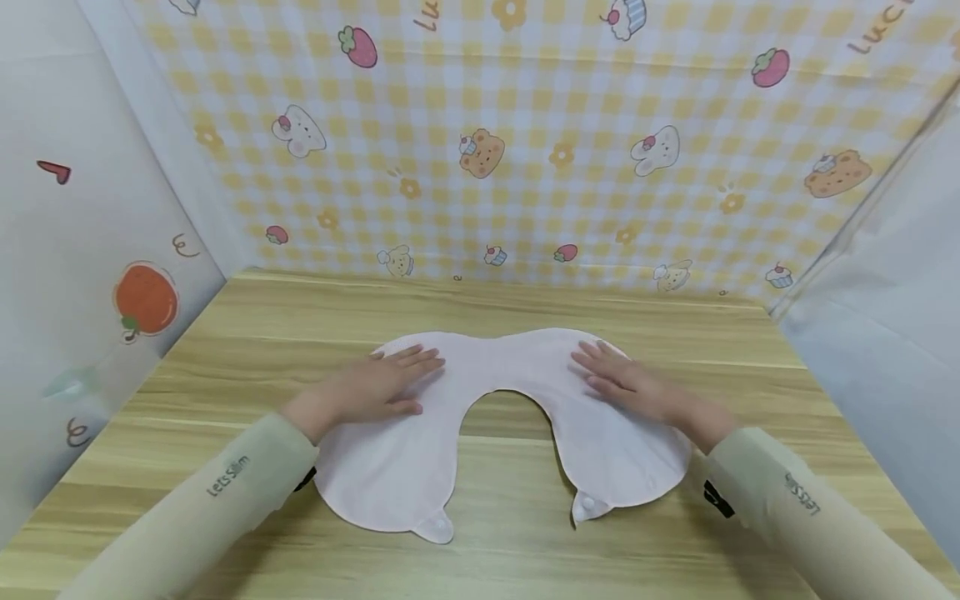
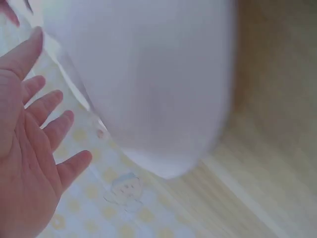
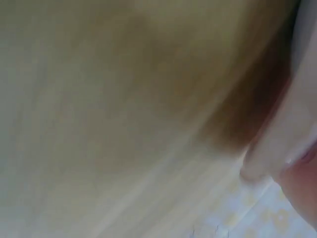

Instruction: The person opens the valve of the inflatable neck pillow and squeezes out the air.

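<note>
A pale pink, U-shaped cloth piece, like a flat neck pillow, lies on the table with its curve away from me and its two lobes toward me. Each lobe ends in a small tab with what looks like a snap. My left hand rests with spread fingers over the left lobe's upper part. Over the right lobe, my right hand lies palm down with its fingers extended. In the left wrist view, straight fingers show beside the pink cloth. The right wrist view is blurred, with fingers at its right edge.
The wood-grain tabletop runs under both forearms. Behind it hangs a yellow checked cloth backdrop with cartoon prints. White side walls stand left and right. Dark bands show at both wrists.
</note>
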Demonstrator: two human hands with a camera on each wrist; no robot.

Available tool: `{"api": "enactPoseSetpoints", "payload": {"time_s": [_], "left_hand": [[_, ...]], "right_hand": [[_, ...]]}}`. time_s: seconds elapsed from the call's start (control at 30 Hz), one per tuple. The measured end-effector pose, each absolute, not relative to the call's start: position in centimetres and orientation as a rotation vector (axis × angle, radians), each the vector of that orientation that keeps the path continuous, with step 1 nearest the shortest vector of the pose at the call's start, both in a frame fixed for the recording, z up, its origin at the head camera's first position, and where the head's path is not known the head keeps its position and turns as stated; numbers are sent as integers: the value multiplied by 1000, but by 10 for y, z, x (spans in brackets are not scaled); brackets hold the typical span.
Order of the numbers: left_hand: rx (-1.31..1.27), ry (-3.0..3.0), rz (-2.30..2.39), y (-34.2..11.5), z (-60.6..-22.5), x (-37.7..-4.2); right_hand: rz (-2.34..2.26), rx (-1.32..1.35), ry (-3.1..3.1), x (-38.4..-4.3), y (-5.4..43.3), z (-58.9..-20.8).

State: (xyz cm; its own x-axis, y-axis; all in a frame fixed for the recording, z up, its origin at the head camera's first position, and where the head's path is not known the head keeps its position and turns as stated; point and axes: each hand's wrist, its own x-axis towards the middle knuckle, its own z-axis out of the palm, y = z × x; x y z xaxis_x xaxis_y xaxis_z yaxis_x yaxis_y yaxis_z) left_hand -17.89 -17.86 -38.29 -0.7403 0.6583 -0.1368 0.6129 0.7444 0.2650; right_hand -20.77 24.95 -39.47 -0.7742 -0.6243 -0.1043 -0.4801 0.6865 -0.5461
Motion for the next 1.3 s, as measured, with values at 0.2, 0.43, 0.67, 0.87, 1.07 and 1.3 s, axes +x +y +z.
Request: {"api": "enactPoseSetpoints", "payload": {"time_s": [0.2,0.43,0.67,0.87,1.07,1.3], "left_hand": [[1022,2708,193,-165,-385,-186],[845,2689,229,-182,-386,-199],[696,2709,319,-207,-386,-193],[656,2769,221,-216,-378,-171],[949,2816,130,-193,-381,-143],[1019,2717,63,-172,-390,-120]], "right_hand": [[-712,-790,2566,-201,248,-402],[-630,-585,2550,-208,260,-404],[-474,-544,2634,-206,281,-402],[-512,-693,2715,-190,282,-395],[-536,-954,2691,-166,258,-380],[-551,-974,2655,-153,248,-382]]}}
